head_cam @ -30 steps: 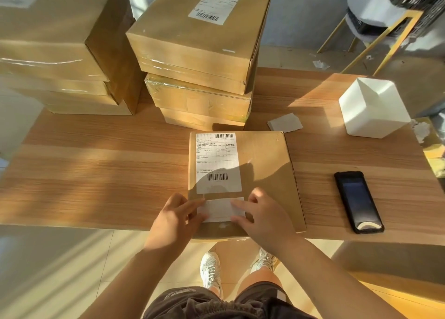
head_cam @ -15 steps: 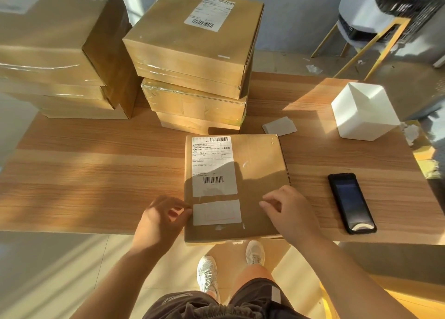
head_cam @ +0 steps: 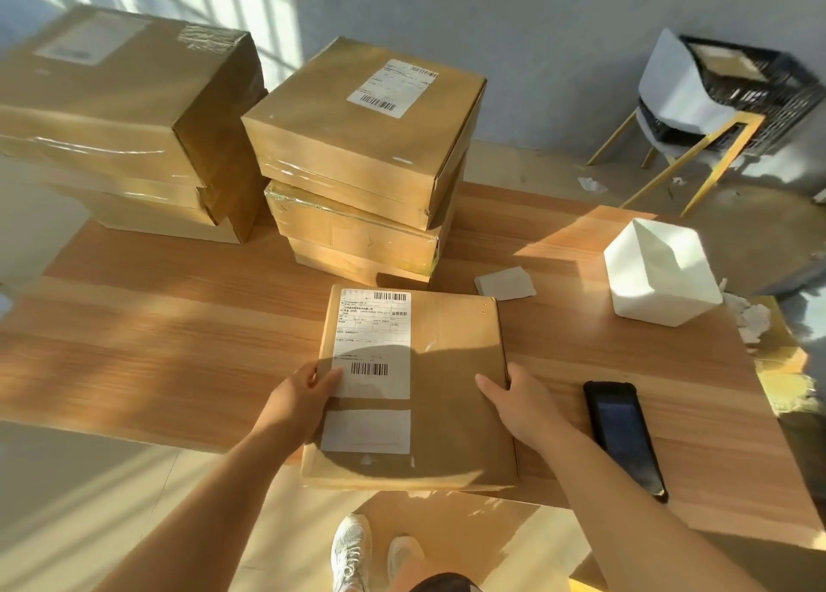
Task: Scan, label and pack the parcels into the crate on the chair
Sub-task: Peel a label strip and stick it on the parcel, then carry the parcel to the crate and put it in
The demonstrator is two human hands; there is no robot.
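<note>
Gripping the parcel at its sides, left hand and right hand curl fingers round it; barcoded label, blank sticker, wooden worktop.

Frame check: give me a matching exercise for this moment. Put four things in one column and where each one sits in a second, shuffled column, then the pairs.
Things:
1. flat parcel
2. black handset
3. white box
4. black crate

Places:
A. on the chair by the wall
B. held at its sides by the left hand and right hand
C. lying flat on the table, right of the parcel
D. standing near the table's far right corner

Pairs: 1-B, 2-C, 3-D, 4-A
</note>
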